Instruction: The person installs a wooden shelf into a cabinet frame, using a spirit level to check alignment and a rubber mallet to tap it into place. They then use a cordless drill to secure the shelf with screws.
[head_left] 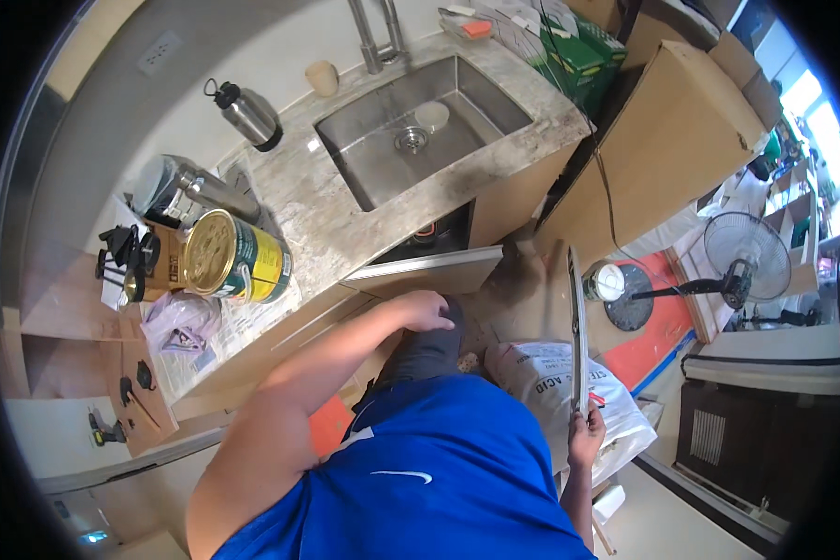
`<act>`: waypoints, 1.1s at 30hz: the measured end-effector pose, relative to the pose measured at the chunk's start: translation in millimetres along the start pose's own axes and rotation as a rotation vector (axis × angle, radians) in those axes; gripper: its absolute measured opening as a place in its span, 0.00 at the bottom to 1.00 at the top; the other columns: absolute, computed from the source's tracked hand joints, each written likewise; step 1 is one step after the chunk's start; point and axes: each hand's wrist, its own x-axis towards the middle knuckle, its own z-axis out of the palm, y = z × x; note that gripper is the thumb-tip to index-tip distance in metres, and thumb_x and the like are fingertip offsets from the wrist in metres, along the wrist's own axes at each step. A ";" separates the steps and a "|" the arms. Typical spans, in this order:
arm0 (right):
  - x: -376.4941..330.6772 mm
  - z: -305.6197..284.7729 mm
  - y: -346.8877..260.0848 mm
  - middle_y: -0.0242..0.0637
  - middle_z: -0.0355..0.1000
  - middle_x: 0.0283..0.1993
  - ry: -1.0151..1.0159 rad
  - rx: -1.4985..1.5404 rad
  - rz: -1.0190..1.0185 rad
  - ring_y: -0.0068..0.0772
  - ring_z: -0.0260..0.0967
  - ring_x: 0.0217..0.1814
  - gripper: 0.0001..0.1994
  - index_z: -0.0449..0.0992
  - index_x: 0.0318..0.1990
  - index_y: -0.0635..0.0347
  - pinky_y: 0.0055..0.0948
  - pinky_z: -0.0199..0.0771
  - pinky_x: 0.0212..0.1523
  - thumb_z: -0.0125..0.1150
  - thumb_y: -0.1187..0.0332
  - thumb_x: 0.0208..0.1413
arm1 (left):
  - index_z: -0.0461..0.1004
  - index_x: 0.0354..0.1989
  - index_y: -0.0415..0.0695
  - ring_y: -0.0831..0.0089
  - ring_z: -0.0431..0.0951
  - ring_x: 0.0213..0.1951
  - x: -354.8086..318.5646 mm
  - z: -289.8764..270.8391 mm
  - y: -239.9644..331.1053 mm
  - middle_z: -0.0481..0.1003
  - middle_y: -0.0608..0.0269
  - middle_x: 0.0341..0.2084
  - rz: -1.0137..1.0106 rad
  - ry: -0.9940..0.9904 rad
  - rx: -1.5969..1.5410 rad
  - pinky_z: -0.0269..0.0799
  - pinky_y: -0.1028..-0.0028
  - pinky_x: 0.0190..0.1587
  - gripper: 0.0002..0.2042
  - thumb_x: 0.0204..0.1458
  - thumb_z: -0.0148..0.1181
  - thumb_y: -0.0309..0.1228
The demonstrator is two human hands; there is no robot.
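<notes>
My left hand (427, 311) lies on the dark trouser leg at my knee, its fingers loosely bent and nothing visible in them. In front of it, a cabinet door (429, 276) stands ajar under the counter. At the right, my right hand (586, 435) is closed around the lower end of a long, narrow metal rail (578, 327), which looks like a drawer slide. The rail points away from me, nearly upright in the picture. Beside and partly beneath it is a large white sack (537, 371) with dark print.
A stone counter (322, 233) holds a steel sink (355, 173), a paint can (213, 257), a steel bottle (250, 117) and a plastic bag (182, 322). A standing fan (739, 280), a white bucket (607, 282) and a tall cardboard box (663, 140) stand to the right.
</notes>
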 end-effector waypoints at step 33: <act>-221.1 478.8 -248.0 0.33 0.83 0.48 -1.647 -0.723 -0.287 0.22 0.76 0.47 0.24 0.82 0.56 0.65 0.25 0.76 0.53 0.69 0.84 0.48 | 0.70 0.66 0.45 0.47 0.68 0.63 -616.3 299.5 -169.3 0.71 0.49 0.60 -0.532 1.357 -0.020 0.60 0.49 0.66 0.39 0.54 0.64 0.63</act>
